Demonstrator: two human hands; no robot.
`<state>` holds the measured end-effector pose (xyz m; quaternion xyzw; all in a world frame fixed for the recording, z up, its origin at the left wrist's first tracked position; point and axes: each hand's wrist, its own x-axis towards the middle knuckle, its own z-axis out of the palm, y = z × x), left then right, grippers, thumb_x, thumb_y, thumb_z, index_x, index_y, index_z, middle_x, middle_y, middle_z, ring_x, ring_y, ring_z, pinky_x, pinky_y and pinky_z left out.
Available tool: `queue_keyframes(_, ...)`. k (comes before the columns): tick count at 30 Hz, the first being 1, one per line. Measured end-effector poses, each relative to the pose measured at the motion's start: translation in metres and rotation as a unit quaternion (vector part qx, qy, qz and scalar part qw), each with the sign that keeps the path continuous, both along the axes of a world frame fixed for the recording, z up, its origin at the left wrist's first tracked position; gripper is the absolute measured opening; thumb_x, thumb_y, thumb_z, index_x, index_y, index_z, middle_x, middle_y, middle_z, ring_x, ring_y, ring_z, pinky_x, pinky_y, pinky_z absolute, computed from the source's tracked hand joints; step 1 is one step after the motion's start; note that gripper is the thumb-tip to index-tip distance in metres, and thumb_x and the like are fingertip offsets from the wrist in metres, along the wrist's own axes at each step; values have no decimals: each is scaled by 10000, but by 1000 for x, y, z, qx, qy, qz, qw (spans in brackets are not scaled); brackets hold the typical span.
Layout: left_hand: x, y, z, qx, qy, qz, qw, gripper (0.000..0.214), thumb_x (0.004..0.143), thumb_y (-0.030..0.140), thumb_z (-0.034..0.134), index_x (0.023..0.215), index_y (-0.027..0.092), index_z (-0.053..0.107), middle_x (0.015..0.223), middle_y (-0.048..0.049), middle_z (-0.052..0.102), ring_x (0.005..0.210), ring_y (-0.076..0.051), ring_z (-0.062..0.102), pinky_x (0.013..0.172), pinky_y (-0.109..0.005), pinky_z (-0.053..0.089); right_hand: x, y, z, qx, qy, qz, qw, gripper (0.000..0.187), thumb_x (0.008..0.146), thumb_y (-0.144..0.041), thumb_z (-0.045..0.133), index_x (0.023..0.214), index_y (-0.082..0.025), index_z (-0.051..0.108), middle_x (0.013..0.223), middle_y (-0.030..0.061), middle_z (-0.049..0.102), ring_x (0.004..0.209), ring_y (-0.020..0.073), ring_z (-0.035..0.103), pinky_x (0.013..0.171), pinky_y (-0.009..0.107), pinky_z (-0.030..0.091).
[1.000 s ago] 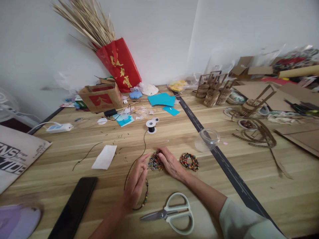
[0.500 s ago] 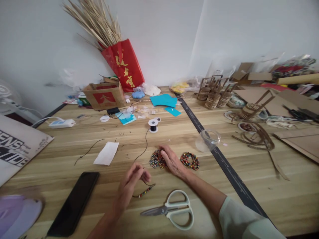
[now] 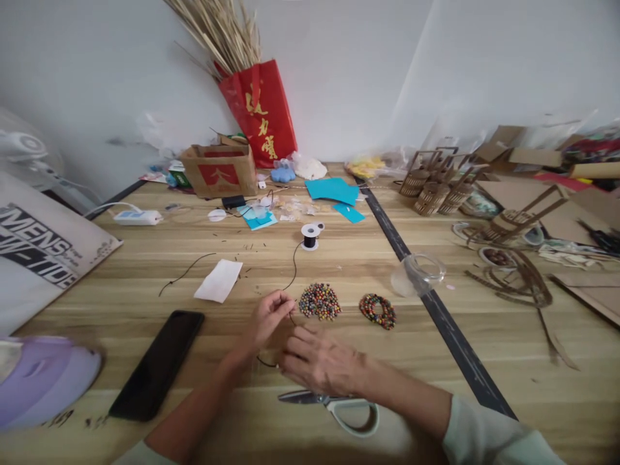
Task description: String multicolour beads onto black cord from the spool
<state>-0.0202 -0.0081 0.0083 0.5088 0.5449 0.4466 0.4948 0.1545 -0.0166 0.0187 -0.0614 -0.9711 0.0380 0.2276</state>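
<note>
My left hand (image 3: pixel 272 314) is closed in a pinch on the black cord (image 3: pixel 293 274), which runs back to a white spool (image 3: pixel 310 237). My right hand (image 3: pixel 322 361) is curled shut over the lower stretch of the same cord, close to my left fingers. It hides the short row of beads strung there and covers part of the scissors (image 3: pixel 334 402). Just beyond my hands lies a loose pile of small multicoloured beads (image 3: pixel 320 301). A coiled strand of beads (image 3: pixel 378 311) rests to the right of the pile.
Left of my hands are a black phone (image 3: pixel 157 365), a white paper piece (image 3: pixel 218 281) and a purple object (image 3: pixel 46 378). A clear plastic container (image 3: pixel 417 274) stands to the right, near small woven baskets (image 3: pixel 431 194). A red bag (image 3: pixel 261 116) leans against the wall.
My right hand has left the bead pile and come down toward me onto the beaded cord. My left hand has moved slightly forward and right, and the view has shifted a little.
</note>
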Motion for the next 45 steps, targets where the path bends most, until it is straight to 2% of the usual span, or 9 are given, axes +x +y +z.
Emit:
queue_keyframes(5, -1, -10, -4, 2, 68, -2, 998, 204, 738, 372, 598, 688, 177, 561, 661, 11, 566, 661, -157, 525, 667, -260, 440, -22, -9, -18, -10, -62, -24, 998, 226, 980, -311, 497, 974, -123, 623, 977, 95, 636, 1018, 249, 531, 930, 385, 447)
queue_keyframes(9, -5, -32, -1, 7, 153, -6, 988, 216, 792, 390, 532, 703, 195, 554, 680, -9, 597, 695, -187, 564, 682, -279, 459, -29, -10, -29, 0, -86, -30, 996, 170, 948, -204, 539, 1069, -99, 597, 1105, 146, 631, 1070, 271, 532, 916, 399, 459)
queue_keyframes(13, -14, -56, -4, 51, 274, 21, 960, 237, 888, 407, 428, 784, 227, 542, 739, -22, 638, 729, -214, 607, 724, -314, 467, -30, -12, -27, -8, -112, -19, 993, 177, 945, -155, 528, 1095, -73, 574, 1082, 156, 640, 1049, 273, 543, 876, 389, 480)
queue_keyframes(17, -21, -68, -11, 53, 316, 52, 946, 252, 919, 426, 373, 825, 245, 521, 710, -13, 647, 661, -214, 623, 654, -303, 474, -30, -12, -22, -34, -113, -50, 992, 148, 953, -170, 516, 1046, -68, 568, 1036, 152, 644, 935, 250, 572, 839, 370, 497)
queue_keyframes(25, -18, -64, -10, 75, 321, 17, 944, 260, 945, 401, 357, 827, 240, 524, 701, -5, 642, 651, -203, 631, 631, -281, 467, -30, -6, -27, -72, -63, -87, 992, 139, 965, -143, 476, 1088, -98, 523, 974, 110, 649, 876, 220, 593, 802, 317, 490)
queue_keyframes(30, -22, -58, -13, 94, 344, 45, 933, 236, 916, 397, 414, 817, 237, 557, 706, -9, 680, 655, -206, 649, 630, -274, 470, -26, -5, -24, -79, -44, -102, 991, 121, 973, -205, 495, 1057, -134, 544, 994, 89, 659, 898, 206, 593, 825, 317, 465)
queue_keyframes(34, -29, -53, -11, 107, 364, 60, 923, 242, 895, 406, 431, 804, 240, 582, 720, -16, 710, 651, -208, 665, 620, -273, 480, -22, -3, -23, -70, -52, -116, 989, 86, 966, -214, 499, 965, -159, 566, 899, 62, 657, 857, 202, 574, 820, 338, 440)
queue_keyframes(41, -53, -43, -14, 116, 393, 1, 912, 263, 887, 426, 448, 818, 256, 637, 772, -30, 745, 676, -214, 687, 650, -279, 514, -12, 1, -25, -65, -80, -139, 985, 79, 953, -200, 502, 926, -157, 564, 894, 73, 642, 911, 223, 549, 853, 371, 426)
queue_keyframes(45, -62, -40, -19, 150, 412, -35, 898, 293, 912, 428, 437, 832, 245, 651, 795, -49, 747, 710, -217, 686, 660, -277, 515, -13, -2, -22, -72, -86, -125, 986, 87, 953, -213, 502, 965, -152, 562, 930, 69, 645, 901, 222, 559, 836, 363, 443)
